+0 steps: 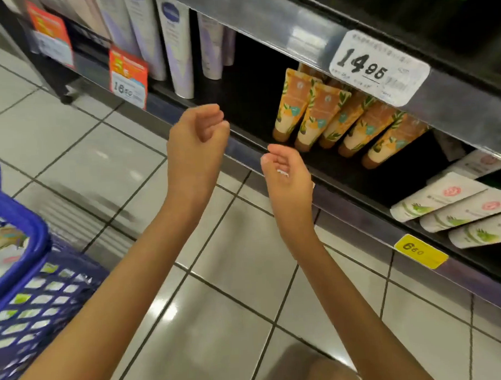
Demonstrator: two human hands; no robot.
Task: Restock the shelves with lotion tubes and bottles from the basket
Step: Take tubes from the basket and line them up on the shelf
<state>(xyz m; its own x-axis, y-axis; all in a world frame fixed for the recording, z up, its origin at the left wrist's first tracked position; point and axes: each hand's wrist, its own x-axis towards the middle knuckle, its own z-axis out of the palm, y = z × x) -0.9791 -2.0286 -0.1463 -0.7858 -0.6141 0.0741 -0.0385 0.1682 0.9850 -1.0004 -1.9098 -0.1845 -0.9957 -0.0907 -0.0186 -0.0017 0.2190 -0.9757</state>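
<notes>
**Both hands empty in front of the lotion shelf**

The fingers of the left hand (197,132) curl loosely inward and grasp nothing. Those of the right hand (288,171) are likewise relaxed and empty, palm turned up. Both hover mid-frame, just before the front lip of the black metal shelf (357,203), touching no product.

Right of the hands, a row of orange lotion tubes with leaf print (323,116) stands cap-down on that shelf. Their long axes rise toward the upper right, and their crimped ends pass behind the grey rail above, which carries a white price label (378,68).

At upper left stand tall white-and-lavender tubes (179,50), also cap-down, beside orange promotion tags (129,77). At the right edge, white tubes with green plant print (454,211) lie slanted, cut off by the frame, above a yellow price tag (420,250).

The blue plastic mesh basket (34,297) sits at lower left on the grey tiled floor (219,318), well apart from the hands. Its contents are blurred and hard to make out.
</notes>
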